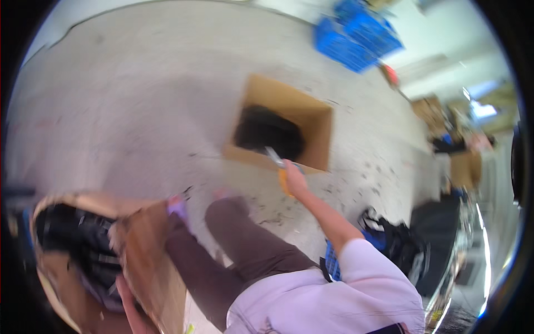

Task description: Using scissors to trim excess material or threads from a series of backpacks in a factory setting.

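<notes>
My right hand (296,179) is closed around yellow-handled scissors (285,179), blurred, their metal tip pointing up and left. They are over the near edge of an open cardboard box (317,131) on the floor. A dark black bundle (270,132) lies inside that box. At the lower left, my left hand (124,288) reaches to a second open cardboard box (147,264), beside its inner wall. Black items (78,234), seemingly in plastic wrapping, fill part of this box. Motion blur and the box wall hide the left fingers.
Blue plastic crates (356,39) stand at the far wall. Right of my body are a black bag (397,242) and a dark flat-sided object (436,239). More cardboard boxes (466,170) stand at the far right. Dark scraps (283,214) are scattered on the grey floor (139,100).
</notes>
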Demonstrator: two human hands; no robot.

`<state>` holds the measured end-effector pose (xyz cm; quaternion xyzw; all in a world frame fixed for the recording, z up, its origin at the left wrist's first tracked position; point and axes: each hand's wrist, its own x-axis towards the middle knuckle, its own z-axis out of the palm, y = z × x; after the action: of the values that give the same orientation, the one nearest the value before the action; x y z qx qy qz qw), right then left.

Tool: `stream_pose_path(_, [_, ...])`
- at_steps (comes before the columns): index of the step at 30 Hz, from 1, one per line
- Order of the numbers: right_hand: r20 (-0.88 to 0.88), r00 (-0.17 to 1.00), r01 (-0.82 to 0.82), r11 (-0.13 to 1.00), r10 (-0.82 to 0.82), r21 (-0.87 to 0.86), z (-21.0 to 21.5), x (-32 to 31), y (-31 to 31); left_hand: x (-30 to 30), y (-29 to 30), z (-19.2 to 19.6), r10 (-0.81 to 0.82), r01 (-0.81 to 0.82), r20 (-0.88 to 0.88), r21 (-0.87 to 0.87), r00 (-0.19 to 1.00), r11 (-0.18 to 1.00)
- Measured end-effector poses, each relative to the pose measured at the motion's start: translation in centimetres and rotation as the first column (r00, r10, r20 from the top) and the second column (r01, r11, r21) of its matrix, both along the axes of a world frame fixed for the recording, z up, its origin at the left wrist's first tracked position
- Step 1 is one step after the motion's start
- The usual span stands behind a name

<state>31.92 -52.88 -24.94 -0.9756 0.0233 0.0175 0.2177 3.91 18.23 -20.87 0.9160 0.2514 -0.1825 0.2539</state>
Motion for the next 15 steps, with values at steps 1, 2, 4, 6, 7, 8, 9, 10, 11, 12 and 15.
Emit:
stream_pose_path(1, [-0.023, 0.999, 0.028, 0.989, -0.032, -0.146, -0.3, 1.0, -1.7, 5.6, -3.0, -4.0, -0.093, 0.094, 0.008, -0.091, 0.996, 0.991])
stream_pose_path(2, [-0.084, 0.993, 0.064, 0.969, -0.086, -0.237, -0.5, 1.2, -3.9, 10.4, -6.8, -7.4, -0.178, 0.180, 0.026, -0.156, 0.984, 0.971])
stream_pose_path(4, [-0.114, 0.991, 0.043, 0.976, -0.068, -0.215, -0.9, 1.8, -4.3, 13.8, -10.0, -9.5, -0.261, 0.264, 0.041, -0.182, 0.964, 0.947])
stream_pose_path(6, [-0.129, 0.987, 0.061, 0.969, -0.094, -0.239, -2.3, 1.7, -4.5, 14.6, -10.7, -10.2, -0.317, 0.321, 0.050, -0.188, 0.947, 0.928])
stream_pose_path(7, [-0.133, 0.988, 0.048, 0.970, -0.081, -0.239, -3.0, 1.7, -4.9, 14.7, -11.2, -10.4, -0.336, 0.340, 0.057, -0.187, 0.940, 0.922])
stream_pose_path(8, [-0.145, 0.985, 0.056, 0.969, -0.092, -0.239, -3.6, 1.6, -4.1, 14.5, -10.8, -9.8, -0.349, 0.353, 0.054, -0.172, 0.935, 0.920])
stream_pose_path(9, [-0.122, 0.990, 0.024, 0.952, -0.065, -0.306, -4.2, 1.5, -3.3, 14.3, -10.5, -9.1, -0.362, 0.366, 0.052, -0.156, 0.931, 0.917])
stream_pose_path(10, [-0.101, 0.994, -0.006, 0.928, -0.034, -0.372, -4.6, 1.5, -2.6, 14.1, -10.3, -8.3, -0.375, 0.378, 0.051, -0.139, 0.926, 0.915])
stream_pose_path(11, [0.003, 1.000, -0.004, 0.894, 0.006, -0.447, -5.1, 1.4, -2.6, 14.5, -10.9, -7.0, -0.391, 0.394, 0.053, -0.129, 0.919, 0.910])
stream_pose_path(12, [-0.005, 1.000, 0.004, 0.892, -0.007, -0.451, -5.5, 1.4, -2.9, 14.8, -11.6, -5.6, -0.406, 0.410, 0.056, -0.118, 0.912, 0.905])
stream_pose_path(15, [0.009, 0.983, 0.168, 0.886, -0.182, -0.431, -6.1, 2.8, -4.6, 15.3, -13.9, 0.8, -0.447, 0.451, 0.068, -0.071, 0.892, 0.890])
